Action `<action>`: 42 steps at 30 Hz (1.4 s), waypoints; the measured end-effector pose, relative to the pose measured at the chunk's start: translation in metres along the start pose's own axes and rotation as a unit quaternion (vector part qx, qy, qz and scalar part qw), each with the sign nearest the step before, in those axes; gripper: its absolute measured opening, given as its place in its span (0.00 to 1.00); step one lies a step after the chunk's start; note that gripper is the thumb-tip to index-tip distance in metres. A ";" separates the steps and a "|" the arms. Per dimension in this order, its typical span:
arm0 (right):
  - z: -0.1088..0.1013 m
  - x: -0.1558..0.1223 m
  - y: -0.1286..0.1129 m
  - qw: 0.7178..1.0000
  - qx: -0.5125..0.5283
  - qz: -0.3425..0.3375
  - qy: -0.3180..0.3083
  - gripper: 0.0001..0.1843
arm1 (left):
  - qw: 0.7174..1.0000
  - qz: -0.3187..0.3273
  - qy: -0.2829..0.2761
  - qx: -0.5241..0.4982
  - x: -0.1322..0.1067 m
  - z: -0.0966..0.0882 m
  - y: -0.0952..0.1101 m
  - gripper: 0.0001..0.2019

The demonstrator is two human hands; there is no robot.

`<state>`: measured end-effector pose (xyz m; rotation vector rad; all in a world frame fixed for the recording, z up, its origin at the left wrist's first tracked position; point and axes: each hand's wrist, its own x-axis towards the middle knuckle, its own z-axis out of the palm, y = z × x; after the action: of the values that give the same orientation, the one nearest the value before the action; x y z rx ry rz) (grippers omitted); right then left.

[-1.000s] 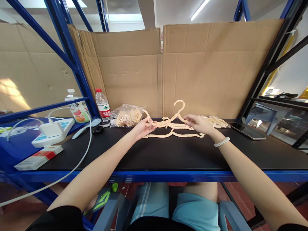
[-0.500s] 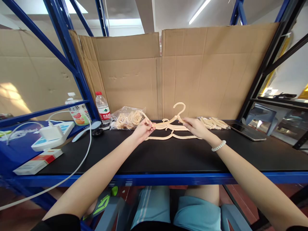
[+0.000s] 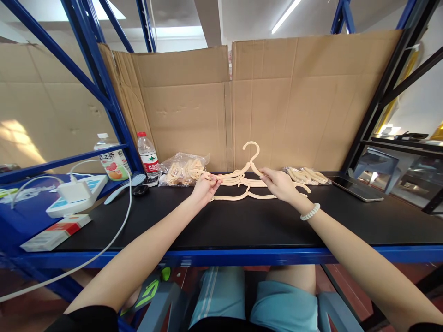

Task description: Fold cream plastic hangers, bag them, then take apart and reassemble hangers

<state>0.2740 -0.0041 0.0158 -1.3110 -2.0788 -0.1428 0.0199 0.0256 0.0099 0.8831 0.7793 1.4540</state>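
A beige clothes hanger [image 3: 251,164] with its hook pointing up is held between my two hands. My left hand [image 3: 205,185] is closed on its left arm. My right hand [image 3: 279,183] grips the right arm, fingers bent around it. Just behind and below it, more beige hangers [image 3: 254,182] lie together, partly covered by the held one. Nearer to me, one hanger [image 3: 231,198] lies flat on the black tabletop [image 3: 242,226], its right end passing behind my right hand.
A clear bag of beige parts [image 3: 183,171] lies at the back left, another bag [image 3: 308,175] at the back right, beside a phone [image 3: 358,188]. Bottles [image 3: 148,154], a brush [image 3: 124,188], a power strip [image 3: 76,193] with a white cable and a small box [image 3: 57,233] stand left. Cardboard [image 3: 304,101] walls the back.
The held hanger has shifted slightly left and tilted, its hook now higher and its right end showing past my right hand. My right hand has turned a little.
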 end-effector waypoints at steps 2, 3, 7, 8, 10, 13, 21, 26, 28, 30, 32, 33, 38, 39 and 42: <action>0.000 0.000 -0.001 1.000 0.004 0.015 0.001 0.13 | 1.000 0.002 0.004 0.001 0.000 0.001 0.000 0.15; -0.001 0.000 -0.002 1.000 0.008 0.022 0.002 0.13 | 1.000 0.003 0.004 0.004 0.000 0.002 0.001 0.15; -0.002 0.001 -0.002 0.999 0.023 0.046 0.016 0.12 | 0.999 -0.001 -0.009 0.048 -0.001 0.002 0.003 0.12; -0.002 0.001 -0.001 0.998 0.026 0.051 0.023 0.12 | 0.997 -0.005 -0.019 0.068 -0.002 0.001 0.002 0.11; -0.002 0.001 0.002 0.997 0.035 0.062 0.041 0.12 | 0.991 -0.012 -0.052 0.119 -0.006 0.001 0.001 0.08; -0.003 0.002 0.006 0.994 0.057 0.064 0.061 0.11 | 0.973 0.016 -0.106 0.203 -0.015 0.005 -0.002 0.05; -0.007 0.003 0.007 0.998 0.053 -0.021 0.028 0.12 | 0.819 0.357 -0.052 0.445 -0.010 -0.007 0.047 0.07; 0.001 0.003 0.008 0.990 0.117 -0.060 -0.041 0.13 | 0.775 0.263 -0.119 0.563 0.007 -0.032 0.073 0.05; 0.005 0.002 0.008 0.988 0.126 -0.065 -0.068 0.12 | 0.761 0.196 -0.191 0.589 0.007 -0.035 0.071 0.07; 0.008 0.000 0.007 0.986 0.120 -0.062 -0.101 0.10 | 0.739 0.132 -0.261 0.607 0.005 -0.034 0.065 0.09; 0.010 -0.001 0.004 0.983 0.109 -0.061 -0.132 0.08 | 0.711 0.080 -0.321 0.620 0.003 -0.032 0.057 0.10; 0.011 -0.002 0.002 0.982 0.105 -0.063 -0.147 0.08 | 0.699 0.063 -0.343 0.624 0.003 -0.031 0.053 0.10; 0.018 -0.004 0.000 0.971 0.109 -0.063 -0.201 0.07 | 0.678 0.069 -0.370 0.631 0.000 -0.028 0.040 0.04; 0.019 -0.004 0.002 0.969 0.108 -0.060 -0.213 0.06 | 0.676 0.075 -0.369 0.634 0.000 -0.028 0.039 0.04; 0.021 -0.005 0.006 0.966 0.099 -0.052 -0.232 0.03 | 0.669 0.092 -0.364 0.642 -0.002 -0.028 0.037 0.03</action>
<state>0.2707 0.0033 -0.0048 -1.1939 -2.4749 0.3517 -0.0230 0.0222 0.0282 2.4739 1.0374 0.3306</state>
